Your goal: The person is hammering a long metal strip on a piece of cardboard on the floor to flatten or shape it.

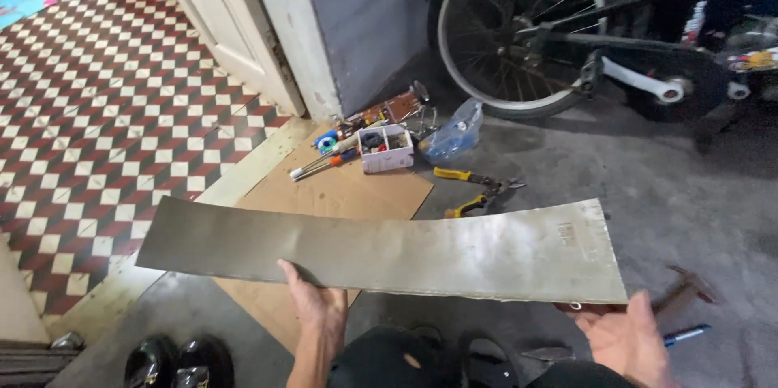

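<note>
A long, slightly curved strip of dull grey sheet metal (381,250) is held flat and level in front of me, above the floor. My left hand (314,307) grips its near edge around the middle, thumb over the top. At the strip's right near corner my right hand (620,339) supports it from beneath, palm up with fingers spread.
A cardboard sheet (340,193) lies on the concrete floor with a small white box of parts (385,149), screwdrivers (324,165) and yellow-handled pliers (474,192). A bicycle rear wheel (519,27) stands behind. A hammer (685,287) and blue pen (685,335) lie right; black shoes (174,364) lower left.
</note>
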